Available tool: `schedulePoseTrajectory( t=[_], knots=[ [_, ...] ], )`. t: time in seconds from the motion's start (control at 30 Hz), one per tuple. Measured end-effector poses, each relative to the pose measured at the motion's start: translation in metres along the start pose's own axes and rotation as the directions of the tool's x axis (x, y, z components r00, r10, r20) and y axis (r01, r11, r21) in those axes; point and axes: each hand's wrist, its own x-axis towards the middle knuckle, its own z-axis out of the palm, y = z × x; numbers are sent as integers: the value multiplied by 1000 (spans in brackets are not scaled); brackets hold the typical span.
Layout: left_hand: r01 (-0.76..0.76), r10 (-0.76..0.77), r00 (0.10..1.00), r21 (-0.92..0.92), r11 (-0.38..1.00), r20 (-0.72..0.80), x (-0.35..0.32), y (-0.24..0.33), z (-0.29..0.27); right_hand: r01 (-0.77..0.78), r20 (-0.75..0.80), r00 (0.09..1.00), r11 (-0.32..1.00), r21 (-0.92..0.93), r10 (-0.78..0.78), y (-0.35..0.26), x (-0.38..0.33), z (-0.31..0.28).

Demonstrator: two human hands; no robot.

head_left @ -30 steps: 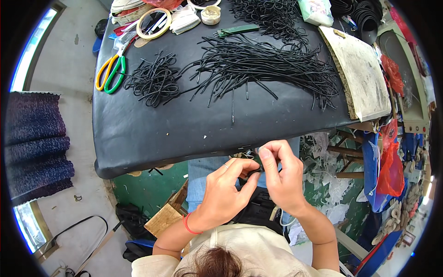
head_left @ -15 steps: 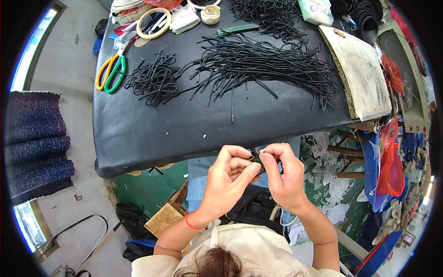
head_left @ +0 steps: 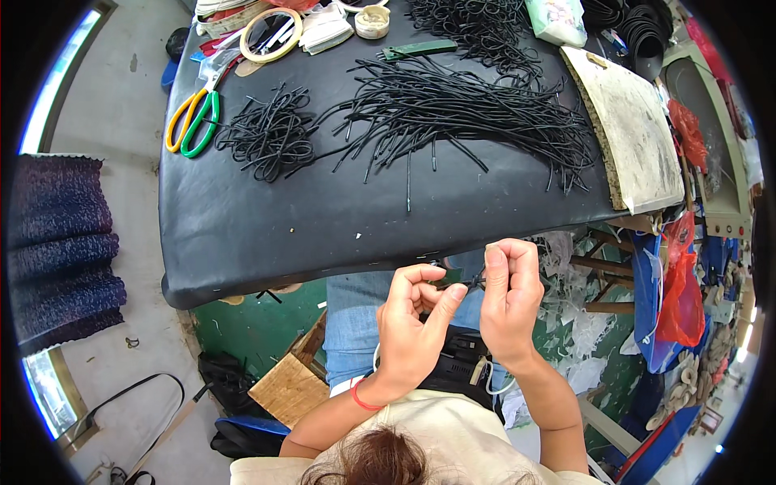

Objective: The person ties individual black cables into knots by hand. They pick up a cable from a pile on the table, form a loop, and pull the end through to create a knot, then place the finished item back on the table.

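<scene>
Just off the front edge of the black-covered table (head_left: 267, 242), both my hands work on a thin black cord (head_left: 474, 283). My left hand (head_left: 414, 323), with a red band at its wrist, pinches the cord between thumb and curled fingers. To its right, my right hand (head_left: 511, 311) is closed with thumb against forefinger on the other part of the cord. A small dark bunch, perhaps a knot or loop, shows between the hands; its details are too small to tell. A long spread of black cords (head_left: 469, 113) lies on the table ahead, beside a looped bundle of cords (head_left: 271, 133).
Scissors with yellow and green handles (head_left: 202, 121) lie at the table's left. Farther back are a tape roll (head_left: 271, 36), a small round tub (head_left: 372, 23) and a green-handled tool (head_left: 420, 50). A pale board (head_left: 634, 137) rests at the right. A wooden box (head_left: 287, 392) stands below.
My hands have moved apart, the right one up and to the right. The cord now shows stretched between them.
</scene>
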Motion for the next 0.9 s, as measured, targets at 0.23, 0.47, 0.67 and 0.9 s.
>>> schedulePoseTrajectory(
  t=[0.23,0.47,0.67,0.9],
  knots=[
    [70,-78,991,74,995,110,6,6,-8,24,66,997,999,21,-26,-1,4,-4],
    [110,-114,993,-117,987,-28,13,8,-7,294,60,955,951,-94,-289,0,-1,3],
    [271,-250,947,-84,959,201,7,14,-17,517,56,852,821,-241,-521,2,14,4],
    [44,-24,966,-70,997,257,12,22,-10,98,133,986,995,-3,-96,-8,10,-3]
  ],
)
